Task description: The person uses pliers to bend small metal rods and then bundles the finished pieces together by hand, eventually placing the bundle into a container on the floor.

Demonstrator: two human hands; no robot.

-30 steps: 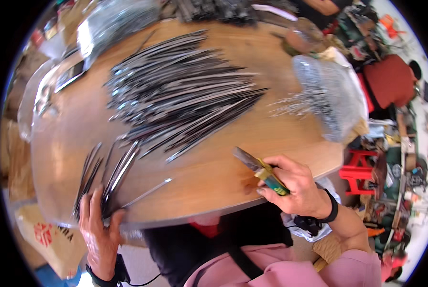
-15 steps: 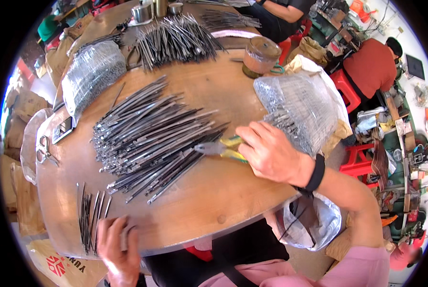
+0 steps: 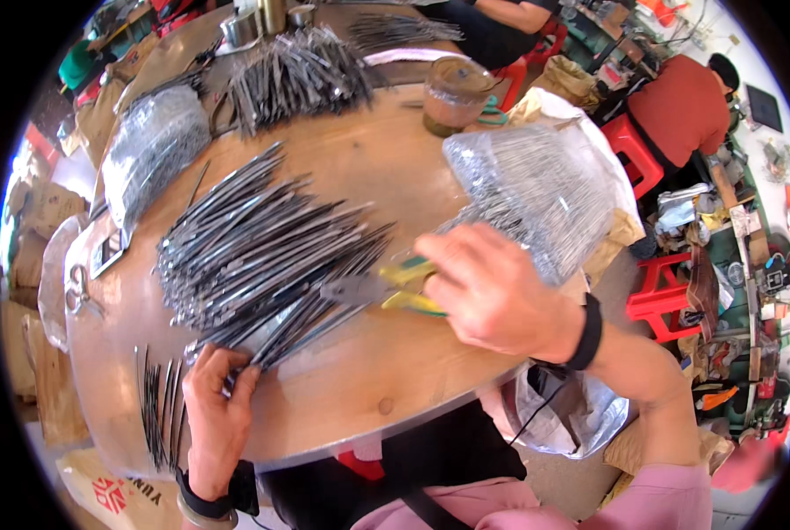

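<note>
A big pile of thin dark metal rods (image 3: 262, 252) lies across the middle of the round table (image 3: 342, 402). At the pile's near-left end, my left hand (image 3: 215, 397) has thumb and fingers closed around the ends of rods; how many are between them is hidden. My right hand (image 3: 501, 296) grips pliers (image 3: 404, 287) by their yellow handles. The pliers' grey jaws point left over the pile's right edge; whether they hold a rod is unclear. A small separate row of rods (image 3: 158, 415) lies left of my left hand.
Plastic-wrapped rod bundles (image 3: 540, 190) lie to the right, and another wrapped bundle (image 3: 154, 150) sits at the left. Beyond are a heap of rods (image 3: 298, 79) and a jar (image 3: 457, 93). Scissors (image 3: 80, 291) rest near the left edge. Co-workers sit beyond the table, near red stools (image 3: 660, 296).
My left hand has moved up from the small row to the near end of the pile and closed there. The pliers in my right hand have shifted slightly left and down.
</note>
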